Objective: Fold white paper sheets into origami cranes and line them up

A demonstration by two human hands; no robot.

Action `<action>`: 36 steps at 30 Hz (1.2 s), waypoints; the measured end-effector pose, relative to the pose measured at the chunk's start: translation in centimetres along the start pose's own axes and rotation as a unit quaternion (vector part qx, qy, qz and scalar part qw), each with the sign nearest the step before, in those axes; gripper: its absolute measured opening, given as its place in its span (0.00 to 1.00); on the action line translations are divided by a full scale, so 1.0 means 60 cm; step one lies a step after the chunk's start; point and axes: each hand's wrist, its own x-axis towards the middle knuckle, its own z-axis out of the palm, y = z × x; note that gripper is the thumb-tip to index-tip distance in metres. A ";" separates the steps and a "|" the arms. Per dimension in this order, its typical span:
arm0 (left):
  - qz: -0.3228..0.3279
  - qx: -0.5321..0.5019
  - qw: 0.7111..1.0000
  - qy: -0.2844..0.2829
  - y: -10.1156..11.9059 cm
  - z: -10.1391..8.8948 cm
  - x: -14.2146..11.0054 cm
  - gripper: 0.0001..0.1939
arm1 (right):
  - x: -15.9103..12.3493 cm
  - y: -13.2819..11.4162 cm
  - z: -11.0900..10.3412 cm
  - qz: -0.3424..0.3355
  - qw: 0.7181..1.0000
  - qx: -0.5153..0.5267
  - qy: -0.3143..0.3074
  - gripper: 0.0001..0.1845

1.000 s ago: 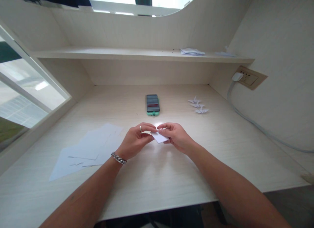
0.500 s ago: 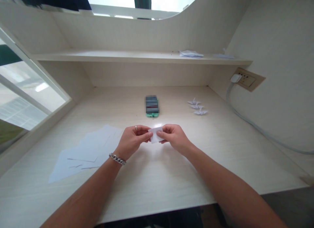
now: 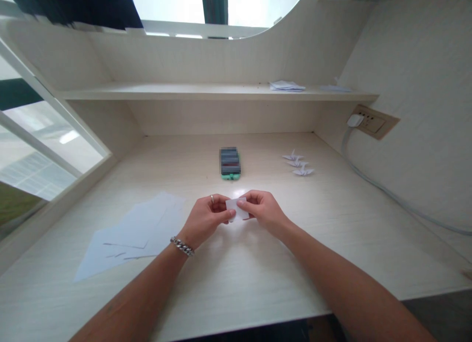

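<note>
A small folded square of white paper [image 3: 238, 210] is held just over the desk, between both hands. My left hand [image 3: 207, 215], with a ring and a chain bracelet, pinches its left side between thumb and fingers. On the other side, my right hand [image 3: 266, 209] grips the paper, its thumb pressed on the front face. The fingers behind the paper are partly hidden. Beyond the hands lies a phone [image 3: 230, 162] with a green edge, its screen blurred out. Three small white paper cranes [image 3: 303, 171] stand in a row to the phone's right.
White paper sheets [image 3: 125, 239] lie overlapping on the desk at the left. A shelf [image 3: 184, 94] runs along the back, bearing a stack of folded paper [image 3: 287, 86]. On the right wall, a grey cable [image 3: 383, 192] hangs from a plug in the socket [image 3: 376, 122].
The folded paper has turned from a diamond pose to a roughly upright square facing me. Both hands have shifted their grip, thumbs now on its front. The view has tilted slightly upward.
</note>
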 end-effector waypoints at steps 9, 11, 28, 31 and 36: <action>0.007 0.008 1.000 0.017 -0.002 -0.011 0.005 0.13 | -0.003 -0.002 0.001 0.002 1.000 -0.007 -0.011 0.17; 0.002 0.002 1.000 0.015 -0.001 -0.013 0.005 0.13 | -0.004 -0.004 0.000 0.007 1.000 -0.006 -0.012 0.17; -0.014 -0.036 0.999 0.007 -0.001 -0.016 0.006 0.10 | -0.008 -0.011 0.002 0.033 0.999 0.014 -0.018 0.16; -0.013 -0.041 0.999 0.008 0.001 -0.014 0.005 0.10 | -0.009 -0.011 0.000 0.037 0.999 0.025 -0.013 0.16; -0.001 -0.041 0.999 0.018 0.006 -0.013 0.003 0.08 | -0.011 -0.012 0.000 0.033 0.999 0.036 -0.016 0.16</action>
